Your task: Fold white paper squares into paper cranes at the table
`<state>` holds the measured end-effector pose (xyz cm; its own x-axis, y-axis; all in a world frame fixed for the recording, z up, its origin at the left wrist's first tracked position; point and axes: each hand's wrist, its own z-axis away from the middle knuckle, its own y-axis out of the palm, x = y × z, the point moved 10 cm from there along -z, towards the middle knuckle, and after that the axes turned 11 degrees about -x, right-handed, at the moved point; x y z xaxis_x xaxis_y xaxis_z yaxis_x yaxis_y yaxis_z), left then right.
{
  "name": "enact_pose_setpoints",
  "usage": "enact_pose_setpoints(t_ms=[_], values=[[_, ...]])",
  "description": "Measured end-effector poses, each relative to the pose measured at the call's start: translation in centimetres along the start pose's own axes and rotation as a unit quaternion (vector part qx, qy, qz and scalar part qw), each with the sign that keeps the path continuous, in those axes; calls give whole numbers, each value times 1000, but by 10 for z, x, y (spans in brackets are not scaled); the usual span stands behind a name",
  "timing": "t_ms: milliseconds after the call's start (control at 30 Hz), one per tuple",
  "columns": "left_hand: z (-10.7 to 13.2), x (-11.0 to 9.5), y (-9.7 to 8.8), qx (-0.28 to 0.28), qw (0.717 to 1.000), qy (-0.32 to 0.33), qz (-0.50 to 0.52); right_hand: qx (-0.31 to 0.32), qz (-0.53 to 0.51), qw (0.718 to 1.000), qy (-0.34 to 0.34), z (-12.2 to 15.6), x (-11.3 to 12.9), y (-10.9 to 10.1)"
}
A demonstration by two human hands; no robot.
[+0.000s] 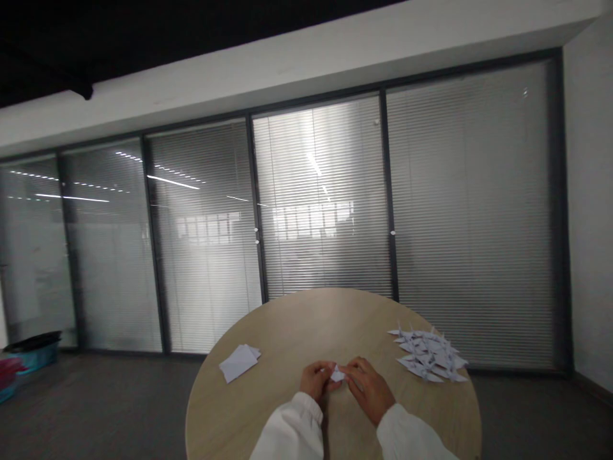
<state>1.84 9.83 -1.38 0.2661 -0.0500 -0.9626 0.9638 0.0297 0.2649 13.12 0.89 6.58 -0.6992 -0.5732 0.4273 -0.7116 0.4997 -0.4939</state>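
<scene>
Both my hands rest low on a round wooden table (287,326), in white sleeves. My left hand (316,379) and my right hand (370,386) meet over a small folded piece of white paper (337,375). The fingers of both hands are closed in a pinch on that paper. A pile of several folded white paper cranes (428,356) lies to the right of my right hand. A small stack of flat white paper sheets (239,361) lies to the left of my left hand.
Behind the table stands a wall of glass panels with closed blinds (325,204) in dark frames. A dark bin (33,350) and coloured containers sit on the grey floor at the far left. A white wall (591,223) is on the right.
</scene>
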Motion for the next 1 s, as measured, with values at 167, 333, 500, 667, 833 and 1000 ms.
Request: enact_pose_setpoints(t_ms=[167, 333, 500, 667, 833, 1000], values=[[4, -3, 3, 3, 1000, 3, 14, 4, 5, 1000, 8, 1, -2, 0], [9, -5, 4, -3, 1000, -13, 0, 11, 10, 1000, 10, 0, 0, -2], [9, -9, 6, 9, 1000, 8, -6, -2, -26, 999, 22, -1, -3, -2], [8, -14, 7, 8, 997, 37, -69, -44, -113, 988, 93, -1, -21, -4], [14, -27, 15, 20, 988, 107, -109, -23, -138, 975, 174, 1, -41, 6], [16, -24, 21, 42, 986, 101, -125, -6, -157, 967, 201, 3, -49, 12]])
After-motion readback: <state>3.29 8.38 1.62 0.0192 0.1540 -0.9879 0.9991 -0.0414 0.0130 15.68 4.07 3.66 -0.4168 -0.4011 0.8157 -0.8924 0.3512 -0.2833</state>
